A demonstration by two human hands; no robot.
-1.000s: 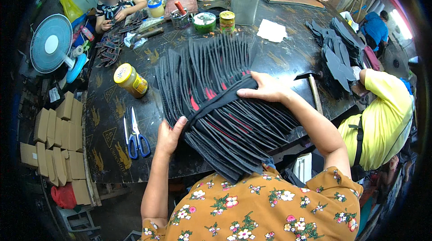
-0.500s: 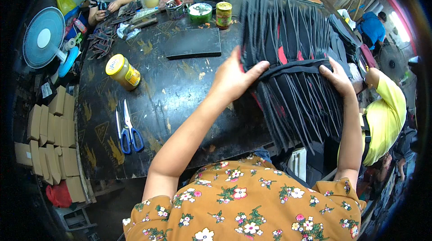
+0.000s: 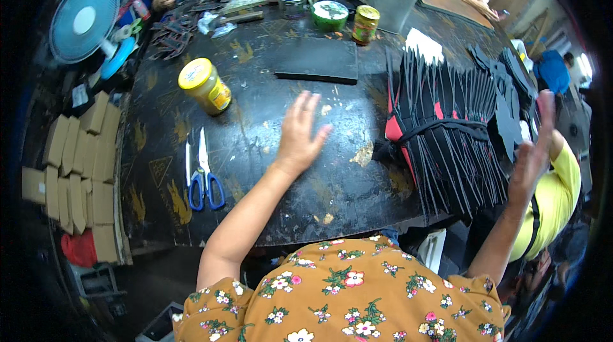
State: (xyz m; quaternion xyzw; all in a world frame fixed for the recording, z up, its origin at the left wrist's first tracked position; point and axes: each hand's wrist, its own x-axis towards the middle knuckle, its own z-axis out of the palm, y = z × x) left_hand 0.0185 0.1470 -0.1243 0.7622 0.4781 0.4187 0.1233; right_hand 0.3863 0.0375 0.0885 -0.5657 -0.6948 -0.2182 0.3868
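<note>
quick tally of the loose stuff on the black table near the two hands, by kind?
Bundle of black strips: 1
Black slab: 1
Yellow-lidded jar: 1
Blue-handled scissors: 1
Total: 4
Left hand and right hand are both open and empty.

Strap bundle (image 3: 447, 144) on table (image 3: 268, 150) right edge, scissors (image 3: 203, 173) & jar (image 3: 205, 85) left, pad (image 3: 317, 61) behind.

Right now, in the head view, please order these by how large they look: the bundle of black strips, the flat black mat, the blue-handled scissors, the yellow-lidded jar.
1. bundle of black strips
2. flat black mat
3. and 4. blue-handled scissors and yellow-lidded jar look about alike; the fisheye bending makes ranking them unsure.
</note>
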